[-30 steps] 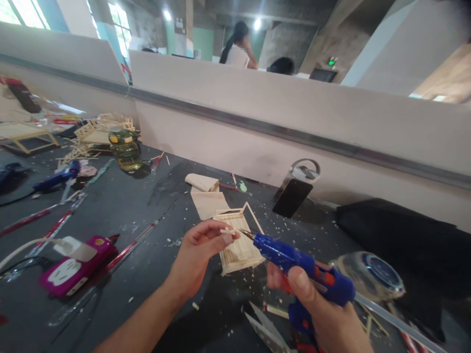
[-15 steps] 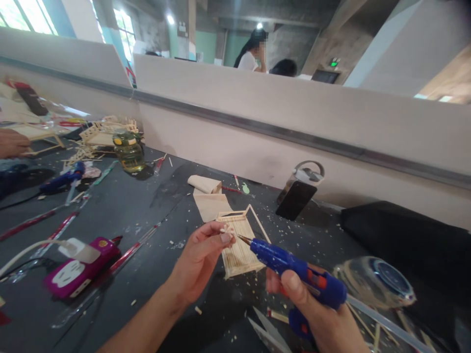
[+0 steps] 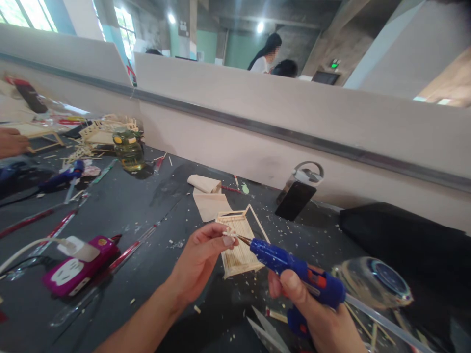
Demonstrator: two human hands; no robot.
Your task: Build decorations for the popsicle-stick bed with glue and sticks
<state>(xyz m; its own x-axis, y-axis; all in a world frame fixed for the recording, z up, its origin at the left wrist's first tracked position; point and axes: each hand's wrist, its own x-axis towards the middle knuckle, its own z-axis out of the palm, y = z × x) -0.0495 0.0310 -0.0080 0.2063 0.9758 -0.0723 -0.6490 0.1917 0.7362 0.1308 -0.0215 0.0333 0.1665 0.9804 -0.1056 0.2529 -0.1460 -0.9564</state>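
Note:
Between thumb and fingers, my left hand (image 3: pixel 202 257) pinches a small pale wooden piece (image 3: pixel 228 233), whose exact shape is too small to make out. My right hand (image 3: pixel 312 299) is wrapped round a blue hot glue gun (image 3: pixel 290 260) with a clear glue stick (image 3: pixel 379 316) coming out of its back. The gun's metal nozzle is at the small piece, seemingly touching it. Behind and below both hands, a small frame of wooden sticks (image 3: pixel 241 255) lies on the dark table, partly covered by the left fingers.
Scissors (image 3: pixel 267 333) lie near the front edge, beside a clear container (image 3: pixel 375 282). A phone (image 3: pixel 295 200) leans on a cup further back. A purple power strip (image 3: pixel 83 267) is at left. Beyond it are a second glue gun (image 3: pixel 64 177), a green bottle (image 3: pixel 128 149) and another person's hand (image 3: pixel 13 143).
The glue gun's nozzle and the small wooden piece have come together, closing the narrow gap between them. My left hand has shifted slightly right. The person behind the partition has moved right.

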